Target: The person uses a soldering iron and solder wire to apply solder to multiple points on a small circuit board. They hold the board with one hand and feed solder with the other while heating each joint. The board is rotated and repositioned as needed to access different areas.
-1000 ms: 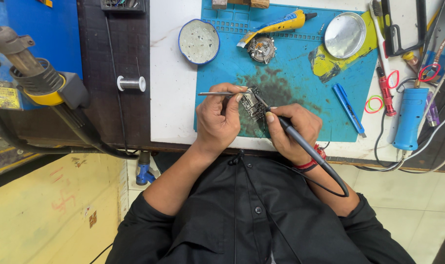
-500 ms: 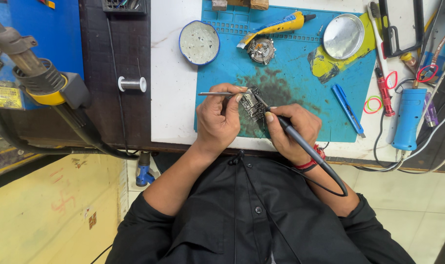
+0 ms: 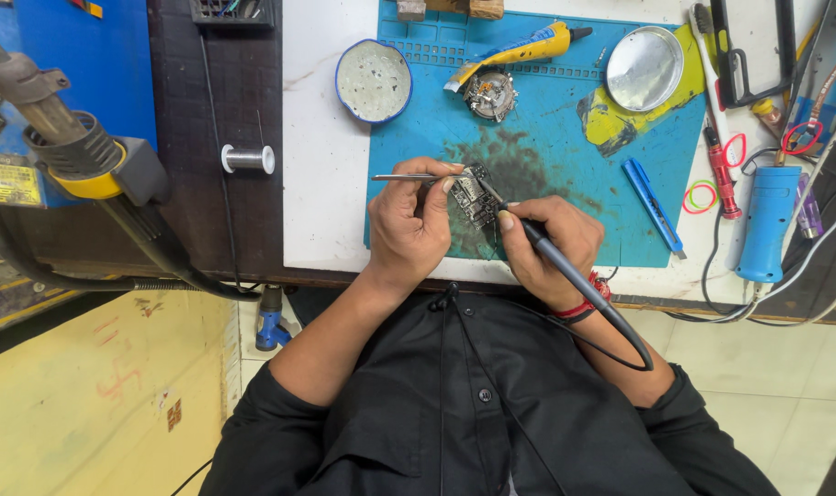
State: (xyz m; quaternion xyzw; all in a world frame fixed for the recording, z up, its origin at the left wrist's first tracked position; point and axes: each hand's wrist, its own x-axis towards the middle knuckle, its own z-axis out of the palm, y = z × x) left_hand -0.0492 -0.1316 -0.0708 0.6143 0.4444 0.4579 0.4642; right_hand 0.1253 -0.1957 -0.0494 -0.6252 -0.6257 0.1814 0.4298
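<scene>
From the head view, the left hand (image 3: 409, 220) pinches thin metal tweezers (image 3: 409, 177), its grip closed tight on them. The tweezers lie flat and their tip touches a small dark circuit board (image 3: 475, 197). The board sits on the blue mat (image 3: 546, 119), near the mat's front edge, between the two hands. The right hand (image 3: 551, 241) is wrapped around a black soldering iron (image 3: 551, 257) like a pen, grip clamped on it, and the iron's tip rests on the board. A black cord runs from the iron back over the wrist.

Farther back on the mat are a yellow and blue tool (image 3: 519, 53), a small round metal part (image 3: 489, 95) and a shiny round lid (image 3: 645, 69). A blue-rimmed round dish (image 3: 374, 81) sits at the mat's left edge on the white counter (image 3: 321, 165). A spool of wire (image 3: 248, 159) lies to the left. A blue cutter knife (image 3: 653, 195) lies on the right.
</scene>
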